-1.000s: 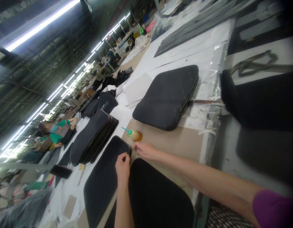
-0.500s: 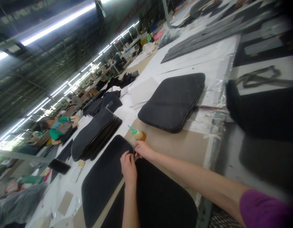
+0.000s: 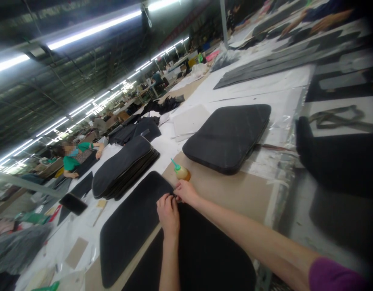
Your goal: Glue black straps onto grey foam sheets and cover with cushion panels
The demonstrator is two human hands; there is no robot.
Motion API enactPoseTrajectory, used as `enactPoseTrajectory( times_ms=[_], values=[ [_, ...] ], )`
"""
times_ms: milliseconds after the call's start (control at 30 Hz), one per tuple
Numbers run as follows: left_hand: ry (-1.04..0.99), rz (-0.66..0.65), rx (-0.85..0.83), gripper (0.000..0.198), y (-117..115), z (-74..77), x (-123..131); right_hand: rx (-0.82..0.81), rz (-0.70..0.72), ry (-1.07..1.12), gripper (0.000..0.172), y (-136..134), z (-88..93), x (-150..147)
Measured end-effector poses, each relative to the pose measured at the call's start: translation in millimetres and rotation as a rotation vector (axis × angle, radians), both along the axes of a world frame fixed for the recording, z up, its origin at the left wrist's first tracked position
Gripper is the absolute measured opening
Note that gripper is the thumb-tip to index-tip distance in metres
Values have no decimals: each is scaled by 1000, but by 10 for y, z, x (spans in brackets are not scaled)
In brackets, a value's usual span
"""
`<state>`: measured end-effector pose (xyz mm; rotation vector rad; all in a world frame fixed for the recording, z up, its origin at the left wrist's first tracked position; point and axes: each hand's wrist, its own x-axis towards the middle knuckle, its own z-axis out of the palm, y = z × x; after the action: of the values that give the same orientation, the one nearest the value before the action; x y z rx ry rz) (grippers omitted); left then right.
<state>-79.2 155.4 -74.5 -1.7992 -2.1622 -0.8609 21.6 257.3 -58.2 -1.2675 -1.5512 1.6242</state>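
Note:
My left hand (image 3: 168, 211) and my right hand (image 3: 185, 191) meet at the far corner of a black padded panel (image 3: 201, 250) lying in front of me. Both hands have the fingers pinched together at that corner's edge, nearly touching each other. What they pinch is too small to make out. A second flat black panel (image 3: 130, 224) lies just left of the hands on the brown cardboard (image 3: 231, 190). A small glue bottle (image 3: 182, 171) with a green nozzle stands just beyond my right hand.
A stack of black padded panels (image 3: 229, 135) sits farther back, another stack (image 3: 126, 167) to the left. A black bulky piece (image 3: 340, 159) lies at the right. A person in green (image 3: 76, 155) works across the table. A dark phone-like object (image 3: 73, 203) lies at left.
My hands have come together at the panel's corner; a second ago they were apart. The view has tilted, shifting everything slightly right.

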Motion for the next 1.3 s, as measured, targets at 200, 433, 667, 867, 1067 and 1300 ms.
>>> enactPoseTrajectory(
  times_ms=[200, 433, 667, 867, 1067, 1300],
  values=[
    [5, 30, -14, 23, -11, -2, 30, 51, -20, -25, 18, -41, 27, -3],
    [7, 76, 2, 21, -29, 7, 72, 106, 7, -78, 13, -30, -46, -18],
    [-4, 77, 15, 22, -46, -2, 71, 169, 35, -81, 21, -57, -97, 20],
    [-9, 68, 8, 24, -40, -16, 67, 191, 104, -65, 19, -67, -156, 52],
    [-15, 61, 5, 25, -34, -30, 56, 228, 140, -87, 22, -57, -177, 55],
    [-20, 39, 8, 28, -40, -16, 71, 353, 172, -159, 28, -132, -51, 133]
  ],
)
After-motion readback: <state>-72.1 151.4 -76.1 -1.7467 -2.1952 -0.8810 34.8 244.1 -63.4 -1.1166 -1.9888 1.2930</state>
